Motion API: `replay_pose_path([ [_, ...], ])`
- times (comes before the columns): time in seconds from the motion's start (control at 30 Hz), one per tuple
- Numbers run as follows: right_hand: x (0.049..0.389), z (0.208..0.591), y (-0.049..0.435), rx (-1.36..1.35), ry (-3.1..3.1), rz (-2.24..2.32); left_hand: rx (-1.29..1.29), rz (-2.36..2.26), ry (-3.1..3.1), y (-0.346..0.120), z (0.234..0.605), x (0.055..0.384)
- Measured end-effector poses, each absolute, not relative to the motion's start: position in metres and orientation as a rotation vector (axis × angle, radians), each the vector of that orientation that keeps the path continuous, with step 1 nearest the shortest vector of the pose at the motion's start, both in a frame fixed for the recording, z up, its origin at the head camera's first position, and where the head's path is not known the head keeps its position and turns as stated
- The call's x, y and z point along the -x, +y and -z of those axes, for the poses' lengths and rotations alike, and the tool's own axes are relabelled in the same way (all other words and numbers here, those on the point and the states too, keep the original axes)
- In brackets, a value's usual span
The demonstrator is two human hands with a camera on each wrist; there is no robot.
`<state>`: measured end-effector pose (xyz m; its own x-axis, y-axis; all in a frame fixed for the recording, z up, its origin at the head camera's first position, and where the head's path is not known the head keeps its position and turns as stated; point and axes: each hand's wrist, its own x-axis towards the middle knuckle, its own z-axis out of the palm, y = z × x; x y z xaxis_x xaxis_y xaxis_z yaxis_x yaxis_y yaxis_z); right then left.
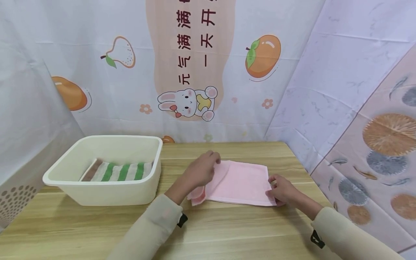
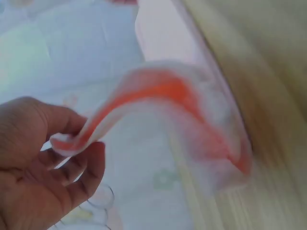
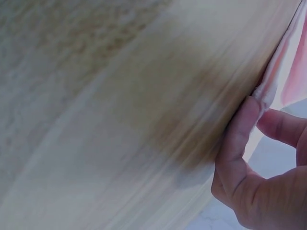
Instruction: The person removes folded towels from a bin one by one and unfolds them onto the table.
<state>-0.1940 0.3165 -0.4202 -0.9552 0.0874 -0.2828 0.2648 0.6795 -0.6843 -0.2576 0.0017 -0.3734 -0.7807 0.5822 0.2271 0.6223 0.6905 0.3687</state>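
A pink towel (image 1: 242, 182) lies folded on the table, its left part lifted and curled over. My left hand (image 1: 202, 169) pinches the raised left edge; in the left wrist view, thumb and fingers (image 2: 91, 165) hold the end of a raised flap (image 2: 158, 91) with an orange-red band. Beyond the hand, the flap droops toward the table. At the towel's right edge, my right hand (image 1: 282, 189) pinches the side near the front corner. The right wrist view shows the towel's layered edge (image 3: 268, 93) between thumb and index finger.
On the left stands a cream plastic basin (image 1: 107, 193) holding a cloth (image 1: 118, 172) with green, white and brown stripes. The wooden table (image 1: 227, 234) ends at a printed curtain (image 1: 130, 90) behind, with another curtain (image 1: 357, 144) along the right side.
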Motion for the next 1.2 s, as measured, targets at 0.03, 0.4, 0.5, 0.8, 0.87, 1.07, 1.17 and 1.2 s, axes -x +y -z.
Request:
replay_pose_path([
  [0.03,0.194,0.420,0.316,-0.283,2.661,1.139,0.939,0.669,-2.802,-0.002,0.374,0.263],
  [0.4,0.197,0.418,0.317,-0.289,2.638,1.151,0.579,0.552,-2.942,-0.026,0.393,0.293],
  [0.5,0.198,0.419,0.317,-0.285,2.649,1.148,0.577,0.541,-2.977,-0.028,0.398,0.293],
  [0.8,0.203,0.416,0.318,-0.218,2.683,1.128,0.596,0.460,-2.987,-0.029,0.403,0.292],
  [0.87,0.206,0.412,0.317,-0.168,2.740,1.070,0.622,0.402,-2.989,-0.028,0.403,0.291],
  [1.07,0.214,0.405,0.308,0.068,2.983,0.833,0.767,0.193,-3.007,-0.024,0.407,0.286],
  [1.17,0.217,0.408,0.301,0.255,3.089,0.758,0.861,0.118,-3.012,-0.022,0.409,0.283],
  [1.2,0.218,0.410,0.298,0.323,3.117,0.731,0.890,0.104,-3.015,-0.022,0.410,0.281],
])
